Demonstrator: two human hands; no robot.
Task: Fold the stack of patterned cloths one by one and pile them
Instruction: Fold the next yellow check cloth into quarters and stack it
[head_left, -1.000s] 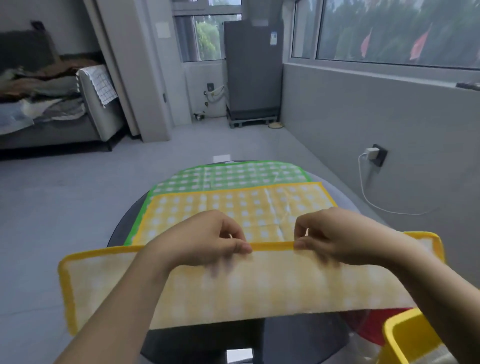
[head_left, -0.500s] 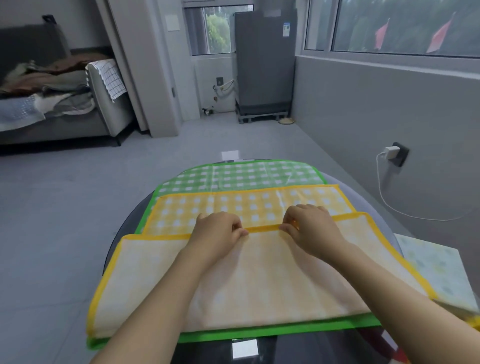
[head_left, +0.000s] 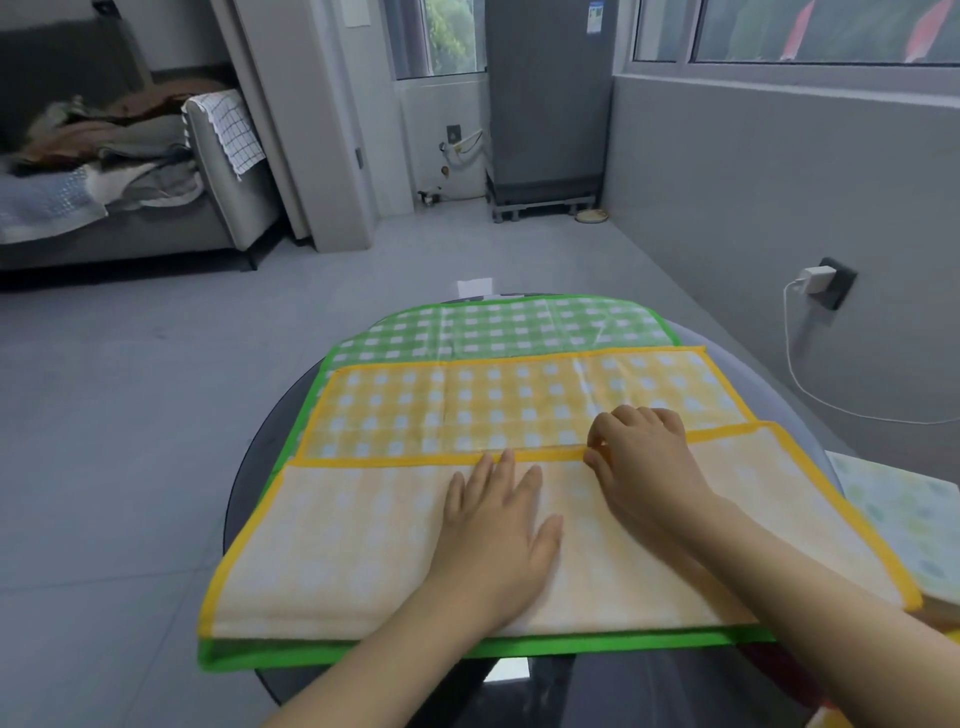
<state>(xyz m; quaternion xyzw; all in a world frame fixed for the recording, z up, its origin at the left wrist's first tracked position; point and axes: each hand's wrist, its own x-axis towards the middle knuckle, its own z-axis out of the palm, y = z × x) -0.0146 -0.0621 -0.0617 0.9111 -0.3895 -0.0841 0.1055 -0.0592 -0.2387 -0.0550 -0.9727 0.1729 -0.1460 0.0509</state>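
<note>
the fingers (head_left: 485, 475) of the left hand (head_left: 496, 530) lie spread and flat, gripping nothing, pressing on the folded-over half of the yellow checked cloth (head_left: 519, 410), while the right hand (head_left: 641, 462) curls its fingertips in a pinch on that flap's yellow border. beneath everything sits the round dark table (head_left: 260, 467), near a grey wall. on it lies the green checked cloth (head_left: 498, 327), spread open, its edge showing at the far and near sides. the yellow cloth rests on top of it, near half doubled back over itself. at the right edge lies a pale patterned cloth (head_left: 904, 514), partly out of view.
</note>
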